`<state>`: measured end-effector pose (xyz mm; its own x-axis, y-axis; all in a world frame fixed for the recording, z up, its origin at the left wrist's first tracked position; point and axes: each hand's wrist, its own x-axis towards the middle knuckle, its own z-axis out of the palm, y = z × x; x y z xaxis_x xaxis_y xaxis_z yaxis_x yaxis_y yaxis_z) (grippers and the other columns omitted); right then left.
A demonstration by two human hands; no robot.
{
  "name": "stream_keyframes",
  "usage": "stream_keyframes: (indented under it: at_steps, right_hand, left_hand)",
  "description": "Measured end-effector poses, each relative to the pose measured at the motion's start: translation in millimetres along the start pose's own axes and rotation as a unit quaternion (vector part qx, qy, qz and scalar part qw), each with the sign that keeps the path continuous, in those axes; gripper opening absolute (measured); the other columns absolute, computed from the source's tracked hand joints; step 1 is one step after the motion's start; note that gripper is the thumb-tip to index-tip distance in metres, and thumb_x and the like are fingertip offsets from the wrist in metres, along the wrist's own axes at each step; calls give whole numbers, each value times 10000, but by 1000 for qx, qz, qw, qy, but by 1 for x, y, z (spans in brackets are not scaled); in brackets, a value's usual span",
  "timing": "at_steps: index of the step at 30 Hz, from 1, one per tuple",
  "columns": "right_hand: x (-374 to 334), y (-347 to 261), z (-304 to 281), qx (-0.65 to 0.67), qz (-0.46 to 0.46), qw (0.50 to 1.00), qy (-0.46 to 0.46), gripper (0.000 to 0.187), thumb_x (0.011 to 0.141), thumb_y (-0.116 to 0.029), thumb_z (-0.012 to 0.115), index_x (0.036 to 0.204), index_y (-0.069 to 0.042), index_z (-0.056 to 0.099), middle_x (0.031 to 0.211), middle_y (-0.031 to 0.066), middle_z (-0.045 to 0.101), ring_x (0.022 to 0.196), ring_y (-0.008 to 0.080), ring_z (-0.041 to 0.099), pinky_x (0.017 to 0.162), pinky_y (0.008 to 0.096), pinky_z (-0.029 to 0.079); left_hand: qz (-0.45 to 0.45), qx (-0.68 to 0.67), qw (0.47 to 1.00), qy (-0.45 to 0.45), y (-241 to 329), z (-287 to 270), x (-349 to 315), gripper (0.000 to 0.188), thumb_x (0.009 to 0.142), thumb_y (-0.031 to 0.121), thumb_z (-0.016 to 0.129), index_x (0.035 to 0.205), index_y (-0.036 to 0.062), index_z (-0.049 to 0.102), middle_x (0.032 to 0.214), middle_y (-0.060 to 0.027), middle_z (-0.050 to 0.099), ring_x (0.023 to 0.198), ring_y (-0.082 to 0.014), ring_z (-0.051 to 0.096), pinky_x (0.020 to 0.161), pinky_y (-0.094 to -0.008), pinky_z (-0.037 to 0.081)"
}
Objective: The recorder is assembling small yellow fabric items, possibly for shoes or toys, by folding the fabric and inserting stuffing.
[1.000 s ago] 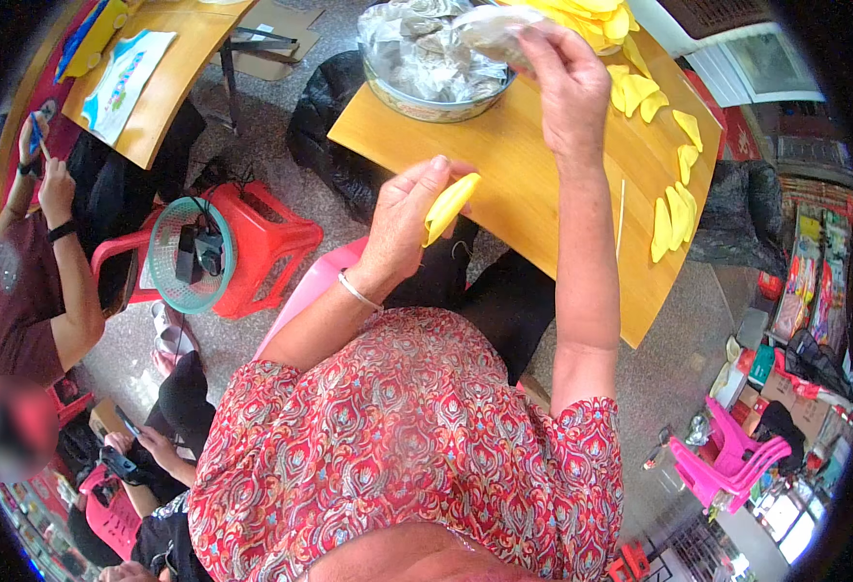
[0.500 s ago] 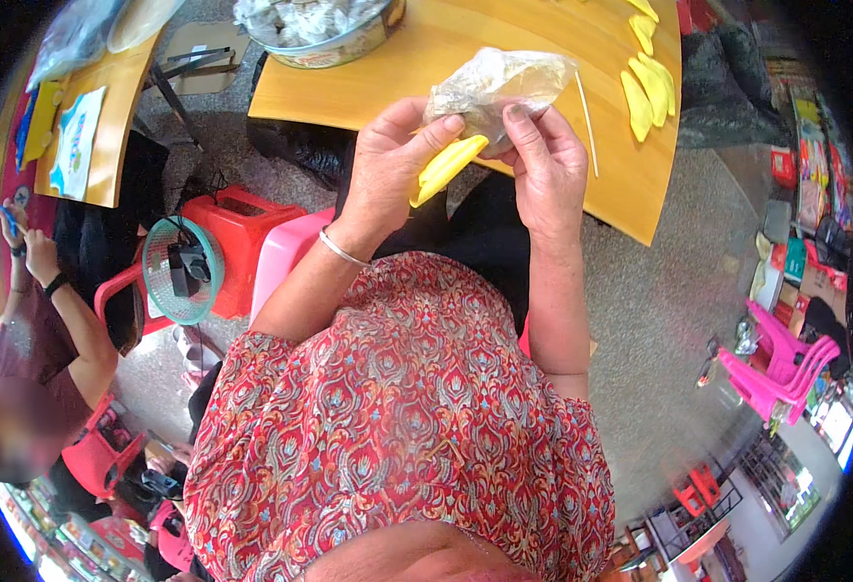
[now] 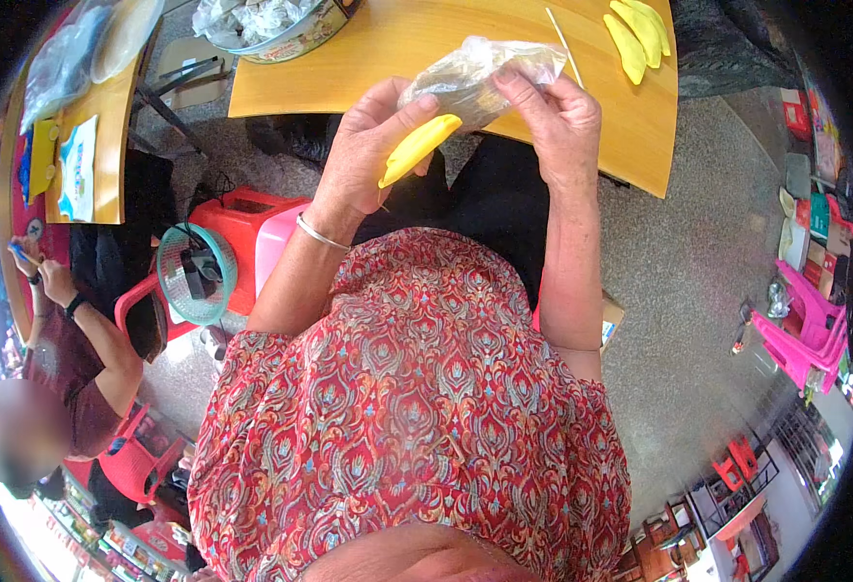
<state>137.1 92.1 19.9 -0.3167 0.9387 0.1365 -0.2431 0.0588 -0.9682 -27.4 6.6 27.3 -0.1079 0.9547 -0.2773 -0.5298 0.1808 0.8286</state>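
Between my two hands a crumpled clear plastic bag [image 3: 470, 80] is stretched above the near edge of the wooden table. My left hand [image 3: 357, 155] is closed, its thumb pressing on the bag's left end. In that same hand lies a smooth yellow banana-shaped piece [image 3: 419, 151], slanting down toward the wrist. The thumb and fingers of my right hand [image 3: 567, 131] pinch the bag's right end. Whatever is inside the bag is hard to make out. Several similar yellow pieces [image 3: 625, 47] lie together on the table to the right, and a thin pale stick [image 3: 562, 46] rests beyond my right hand.
A round tin [image 3: 300, 37] full of pale wrapped bundles stands at the table's [image 3: 300, 92] far left. To my left are a red stool [image 3: 252, 209] and a green basket [image 3: 169, 276] holding dark items. Another person [image 3: 77, 359] works at a side table. Pink chairs [image 3: 800, 335] stand right.
The view has shifted, so the table sits higher and further left. Both hands still hold the bag, now pulled wider and flatter, with the yellow piece still in my left hand.
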Motion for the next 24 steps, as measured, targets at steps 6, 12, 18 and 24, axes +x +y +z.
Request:
stream_keyframes:
  at_steps: [6, 12, 18, 24]
  right_hand:
    - [-4, -3, 1, 291, 99, 950, 45, 138, 864, -52, 648, 993, -7, 661, 939, 71, 674, 842, 154, 646, 770, 307, 533]
    - [-12, 18, -6, 295, 122, 947, 45, 219, 857, -58, 653, 1064, 4, 614, 1018, 94, 653, 921, 188, 640, 785, 357, 547]
    - [-11, 16, -4, 320, 213, 923, 0, 270, 834, -53, 677, 1089, 9, 613, 1016, 93, 654, 915, 185, 637, 797, 348, 541]
    - [-10, 23, -5, 277, 177, 942, 66, 287, 807, -5, 684, 1085, 18, 616, 992, 92, 660, 915, 181, 633, 806, 328, 523]
  left_hand:
    - [-42, -39, 998, 9, -1, 10, 4, 213, 915, 181, 603, 1053, 35, 533, 739, -54, 569, 476, -117, 490, 383, -221, 371]
    - [-30, -102, 994, 4, -7, 2, 6, 296, 896, 148, 627, 1151, 24, 542, 852, -36, 626, 543, -64, 541, 413, -176, 408]
    - [-70, -159, 981, -84, -4, -2, 13, 315, 891, 162, 635, 1166, 42, 539, 824, -26, 608, 530, -54, 520, 409, -168, 389]
    - [-115, -158, 975, -109, -15, -10, 17, 345, 909, 171, 606, 1194, -1, 516, 806, -22, 600, 505, -56, 503, 395, -159, 369]
